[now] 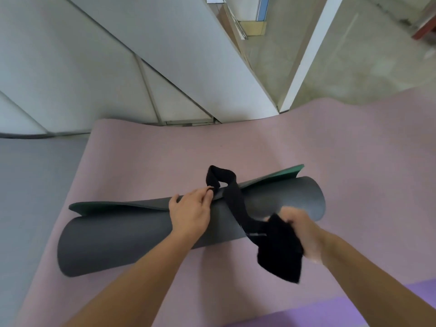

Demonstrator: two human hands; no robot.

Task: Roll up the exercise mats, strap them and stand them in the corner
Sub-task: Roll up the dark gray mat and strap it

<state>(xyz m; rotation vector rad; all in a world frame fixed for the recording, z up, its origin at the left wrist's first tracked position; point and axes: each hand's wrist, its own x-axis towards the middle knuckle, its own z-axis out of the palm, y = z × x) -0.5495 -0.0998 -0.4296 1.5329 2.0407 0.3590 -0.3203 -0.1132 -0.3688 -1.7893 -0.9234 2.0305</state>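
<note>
A dark grey rolled mat (132,237) with a green inner face lies across a flat pink mat (165,152). Its loose outer flap sticks out along the far side. A black strap (232,199) runs over the roll near its right half. My left hand (191,211) rests on top of the roll and pinches the strap's looped far end at the flap. My right hand (299,232), blurred, grips the bunched near end of the strap in front of the roll.
A purple mat (354,310) lies flat at the bottom right. White wall panels (118,67) rise just behind the pink mat, with a white post (304,60) to the right. Grey floor (35,175) lies on the left, bare concrete floor (368,57) at the back right.
</note>
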